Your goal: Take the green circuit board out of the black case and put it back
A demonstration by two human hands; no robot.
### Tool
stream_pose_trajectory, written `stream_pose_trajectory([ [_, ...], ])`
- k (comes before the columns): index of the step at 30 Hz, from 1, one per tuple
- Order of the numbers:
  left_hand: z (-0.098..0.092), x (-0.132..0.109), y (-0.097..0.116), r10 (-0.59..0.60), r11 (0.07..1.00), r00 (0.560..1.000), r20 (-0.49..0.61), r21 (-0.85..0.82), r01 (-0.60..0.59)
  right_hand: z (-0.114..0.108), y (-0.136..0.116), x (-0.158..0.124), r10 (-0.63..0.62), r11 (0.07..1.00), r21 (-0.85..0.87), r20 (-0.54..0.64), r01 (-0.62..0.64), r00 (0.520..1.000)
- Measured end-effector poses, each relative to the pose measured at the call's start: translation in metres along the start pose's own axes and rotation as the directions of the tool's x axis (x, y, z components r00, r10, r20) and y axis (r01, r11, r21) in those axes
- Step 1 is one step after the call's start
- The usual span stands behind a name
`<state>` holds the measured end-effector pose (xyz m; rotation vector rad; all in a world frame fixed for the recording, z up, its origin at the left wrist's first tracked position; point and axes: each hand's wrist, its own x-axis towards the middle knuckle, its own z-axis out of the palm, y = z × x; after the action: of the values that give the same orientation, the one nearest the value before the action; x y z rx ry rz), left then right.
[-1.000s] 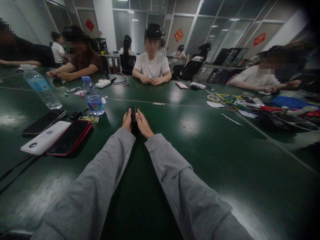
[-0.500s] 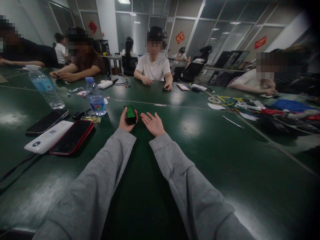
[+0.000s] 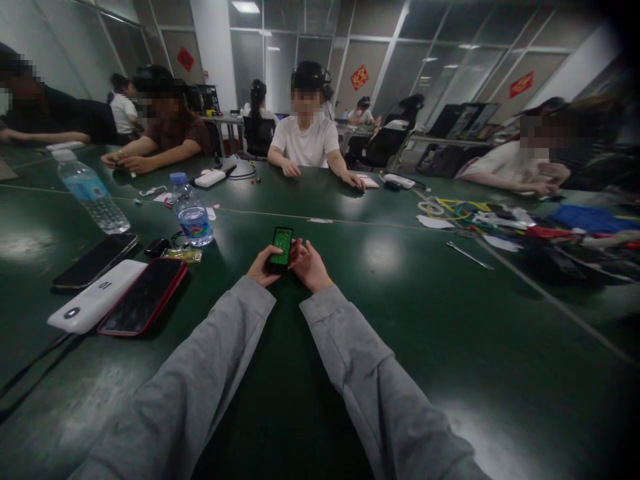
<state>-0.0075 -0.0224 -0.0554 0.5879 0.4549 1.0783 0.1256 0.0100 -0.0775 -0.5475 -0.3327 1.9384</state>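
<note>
A black rectangular case with a green circuit board (image 3: 284,244) in it is tilted up over the table, its green face toward me. My left hand (image 3: 265,267) grips its lower left part, with the thumb lying across the green face. Close against the case's right edge is my right hand (image 3: 311,268), fingers loosely bent and thumb apart. Whether its fingertips touch the case I cannot tell. Both forearms wear grey sleeves.
On the left are a red-cased phone (image 3: 145,297), a white power bank (image 3: 97,297), a black phone (image 3: 95,261) and two water bottles (image 3: 194,217) (image 3: 95,193). A wrench (image 3: 469,255) and tangled cables (image 3: 500,217) lie right. Several people sit around the table.
The case has shifted right and turned its green face more toward me. My left thumb has come onto that face. My right hand has turned from palm-up and spread to bent fingers beside the case.
</note>
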Motion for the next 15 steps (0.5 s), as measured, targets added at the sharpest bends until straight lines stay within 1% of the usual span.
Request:
stream_pose_trajectory([
  [6,0.0,0.007,0.003,0.014,1.0,0.997,-0.075,-0.02,-0.015,0.002,-0.002,-0.003,0.034,0.999,0.04,-0.015,-0.033,0.999],
  [10,-0.002,0.012,0.003,0.017,0.999,0.998,-0.068,-0.047,-0.02,0.005,-0.002,-0.006,0.036,0.998,0.05,-0.026,-0.035,0.999],
  [15,-0.007,0.015,0.003,0.003,0.999,0.998,-0.066,-0.034,-0.006,0.004,-0.003,-0.006,0.038,0.998,0.055,-0.027,-0.036,0.999],
])
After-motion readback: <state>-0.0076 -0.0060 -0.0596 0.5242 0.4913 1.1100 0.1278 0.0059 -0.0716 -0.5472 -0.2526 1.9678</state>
